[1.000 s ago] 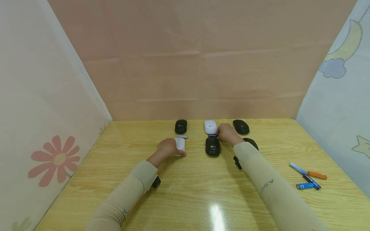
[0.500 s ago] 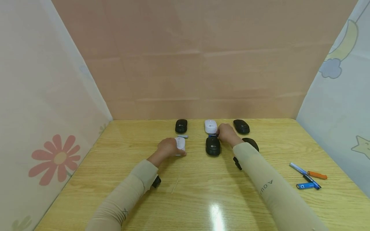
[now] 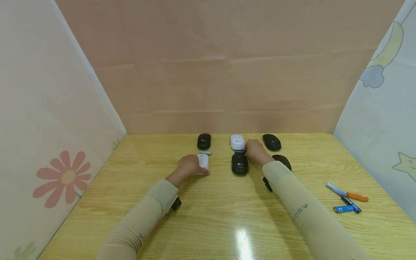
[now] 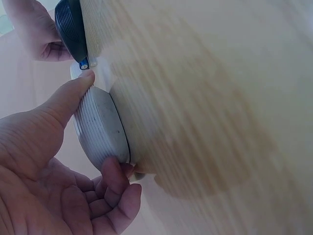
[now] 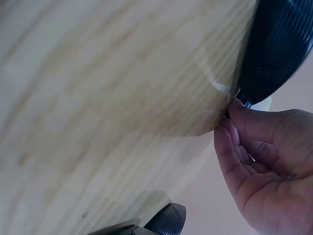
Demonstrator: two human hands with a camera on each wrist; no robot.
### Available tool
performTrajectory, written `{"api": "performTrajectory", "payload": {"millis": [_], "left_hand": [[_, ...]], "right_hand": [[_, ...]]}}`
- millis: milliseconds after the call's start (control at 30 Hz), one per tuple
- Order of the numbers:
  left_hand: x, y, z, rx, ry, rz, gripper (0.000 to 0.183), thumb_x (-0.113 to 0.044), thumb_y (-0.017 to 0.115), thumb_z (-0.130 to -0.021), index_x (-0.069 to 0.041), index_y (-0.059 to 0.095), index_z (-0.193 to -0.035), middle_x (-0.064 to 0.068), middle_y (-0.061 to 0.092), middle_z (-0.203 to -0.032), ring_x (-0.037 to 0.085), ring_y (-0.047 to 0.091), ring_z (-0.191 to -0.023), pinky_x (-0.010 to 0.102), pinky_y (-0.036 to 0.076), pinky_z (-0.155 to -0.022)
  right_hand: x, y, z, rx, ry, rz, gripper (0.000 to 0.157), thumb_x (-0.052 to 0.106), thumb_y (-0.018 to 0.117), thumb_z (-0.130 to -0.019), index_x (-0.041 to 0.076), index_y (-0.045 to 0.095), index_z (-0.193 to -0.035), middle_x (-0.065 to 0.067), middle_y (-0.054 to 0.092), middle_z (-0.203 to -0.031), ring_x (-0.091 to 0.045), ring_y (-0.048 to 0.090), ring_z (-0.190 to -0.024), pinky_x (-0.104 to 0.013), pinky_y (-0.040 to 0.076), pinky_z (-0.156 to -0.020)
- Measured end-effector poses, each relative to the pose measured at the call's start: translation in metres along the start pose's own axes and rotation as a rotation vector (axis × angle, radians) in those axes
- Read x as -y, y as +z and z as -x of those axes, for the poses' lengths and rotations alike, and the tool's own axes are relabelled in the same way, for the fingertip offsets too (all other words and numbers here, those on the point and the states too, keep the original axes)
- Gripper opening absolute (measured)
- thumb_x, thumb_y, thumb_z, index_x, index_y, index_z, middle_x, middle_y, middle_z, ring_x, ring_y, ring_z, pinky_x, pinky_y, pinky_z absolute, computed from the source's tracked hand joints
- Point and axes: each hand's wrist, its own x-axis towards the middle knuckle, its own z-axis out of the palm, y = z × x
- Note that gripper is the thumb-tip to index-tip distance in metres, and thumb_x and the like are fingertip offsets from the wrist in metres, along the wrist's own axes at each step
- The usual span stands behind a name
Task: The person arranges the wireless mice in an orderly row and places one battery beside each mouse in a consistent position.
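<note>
My left hand (image 3: 189, 165) grips a white computer mouse (image 3: 203, 161) by its sides on the table. In the left wrist view, the thumb lies on one end of the mouse and curled fingers hold the other. My right hand (image 3: 256, 150) pinches the dark end of a small blue battery (image 3: 239, 152) between thumb and fingertips. This battery lies between another white mouse (image 3: 237, 142) behind it and a black mouse (image 3: 239, 164) in front. A pale battery (image 3: 206, 153) lies between the left-held mouse and a black mouse (image 3: 204, 141) at the back.
At the back right lies a black mouse (image 3: 271, 142); another black mouse (image 3: 282, 161) is partly hidden by my right forearm. Several slim sticks that look like batteries, one orange (image 3: 357, 196), lie in a loose group on the table (image 3: 227, 224) at right. Walls enclose three sides.
</note>
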Motion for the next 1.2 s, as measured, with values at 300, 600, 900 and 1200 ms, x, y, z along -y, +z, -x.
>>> {"api": "performTrajectory", "payload": {"millis": [300,600,900,1200], "left_hand": [[0.0006,0.0001,0.0001,0.003,-0.007,-0.001,0.057,-0.057,0.08,-0.072,-0.006,0.06,-0.087,0.003,0.055,-0.075,0.017,0.048,-0.063,0.028,0.038,-0.051],[-0.001,0.0016,-0.0015,0.0,-0.007,0.006,0.057,-0.057,0.081,-0.071,-0.006,0.059,-0.086,0.003,0.055,-0.075,0.017,0.047,-0.063,0.029,0.038,-0.051],[-0.0016,0.0028,-0.002,-0.003,0.0,0.006,0.058,-0.056,0.081,-0.072,-0.005,0.06,-0.089,0.004,0.055,-0.076,0.017,0.048,-0.063,0.029,0.038,-0.051],[0.0006,0.0042,-0.0063,0.005,-0.012,0.01,0.06,-0.057,0.081,-0.071,-0.004,0.061,-0.092,0.004,0.055,-0.077,0.018,0.048,-0.065,0.029,0.039,-0.052]], "right_hand": [[-0.0018,0.0021,-0.0002,-0.002,0.003,-0.012,0.018,-0.007,0.066,-0.073,-0.003,0.074,-0.088,-0.011,0.069,-0.082,-0.026,0.055,-0.074,-0.041,0.049,-0.075],[-0.0036,0.0033,0.0009,0.01,0.014,-0.035,0.021,-0.007,0.064,-0.075,-0.006,0.073,-0.094,-0.016,0.07,-0.09,-0.026,0.058,-0.076,-0.041,0.05,-0.076],[-0.004,0.002,0.0027,0.013,0.024,-0.048,0.02,-0.007,0.062,-0.075,-0.006,0.073,-0.092,-0.015,0.07,-0.087,-0.027,0.059,-0.076,-0.041,0.05,-0.074],[-0.0021,0.0004,0.0041,-0.002,0.032,-0.06,0.016,-0.007,0.061,-0.076,-0.006,0.072,-0.088,-0.011,0.066,-0.08,-0.026,0.055,-0.072,-0.038,0.048,-0.071]]}}
